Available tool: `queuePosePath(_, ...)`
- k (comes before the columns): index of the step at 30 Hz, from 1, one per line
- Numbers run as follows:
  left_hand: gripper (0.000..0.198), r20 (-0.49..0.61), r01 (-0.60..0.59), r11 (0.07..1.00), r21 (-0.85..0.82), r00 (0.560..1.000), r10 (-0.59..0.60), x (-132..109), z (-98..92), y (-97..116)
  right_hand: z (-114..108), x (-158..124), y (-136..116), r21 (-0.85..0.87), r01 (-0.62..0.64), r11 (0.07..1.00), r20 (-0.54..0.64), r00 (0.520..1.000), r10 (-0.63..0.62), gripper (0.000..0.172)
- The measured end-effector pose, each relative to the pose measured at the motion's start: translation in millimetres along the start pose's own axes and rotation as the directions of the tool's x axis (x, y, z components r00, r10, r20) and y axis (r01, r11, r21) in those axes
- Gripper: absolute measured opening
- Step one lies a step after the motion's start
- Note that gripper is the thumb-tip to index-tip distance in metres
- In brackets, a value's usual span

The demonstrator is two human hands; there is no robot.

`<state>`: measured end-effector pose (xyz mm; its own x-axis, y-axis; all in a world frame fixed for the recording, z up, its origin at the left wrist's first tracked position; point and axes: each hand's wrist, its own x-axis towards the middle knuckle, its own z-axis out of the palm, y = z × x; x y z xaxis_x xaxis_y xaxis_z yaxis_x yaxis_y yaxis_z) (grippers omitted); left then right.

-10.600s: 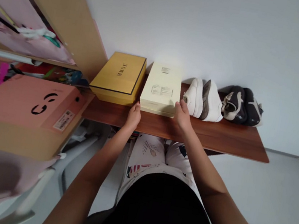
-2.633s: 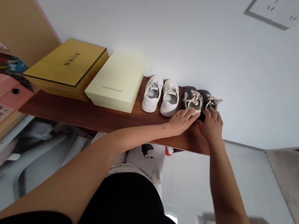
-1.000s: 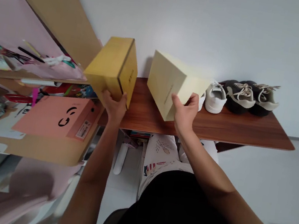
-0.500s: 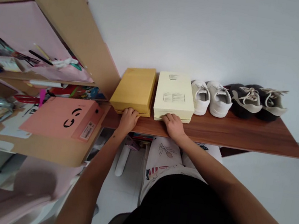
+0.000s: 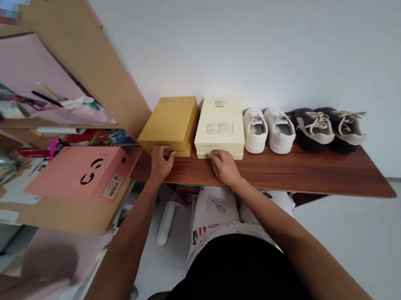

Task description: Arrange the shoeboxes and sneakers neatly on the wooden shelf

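Left hand (image 5: 161,156) and right hand (image 5: 221,164), fingers flat and loosely together, pressed the near ends of the yellow box (image 5: 170,122) and cream box (image 5: 220,125), whose long axes ran toward the wall.

white sneakers (image 5: 268,130) | dark sneakers (image 5: 327,130) on wooden shelf (image 5: 316,169) | pink box (image 5: 83,174) left

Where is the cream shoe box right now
In the head view the cream shoe box lies flat on the wooden shelf, between the yellow box and the white sneakers, with the right hand at its near edge.
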<state>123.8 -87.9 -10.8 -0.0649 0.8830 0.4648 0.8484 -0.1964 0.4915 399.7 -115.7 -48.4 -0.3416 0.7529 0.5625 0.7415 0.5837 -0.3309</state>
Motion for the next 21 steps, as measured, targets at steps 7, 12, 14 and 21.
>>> queuePosePath(7,0.026,-0.111,-0.252,0.938,-0.237,0.966,0.232,-33,29.3,131,-80,-45,70,0.005,-0.292,0.957,-0.447,0.855,0.263,0.031)
queuePosePath(12,0.036,0.151,-0.348,0.865,-0.361,0.894,0.423,-22,110.3,258,-114,-33,142,0.023,-0.535,0.844,-0.466,0.742,0.483,0.049)
queuePosePath(14,0.044,0.212,-0.278,0.931,-0.236,0.92,0.329,-7,143.0,287,-114,-28,158,0.065,-0.559,0.827,-0.378,0.753,0.539,0.06)
queuePosePath(21,0.023,0.328,0.002,0.999,-0.032,0.945,0.009,26,188.0,303,-117,-32,169,0.434,-0.636,0.638,-0.295,0.569,0.768,0.064)
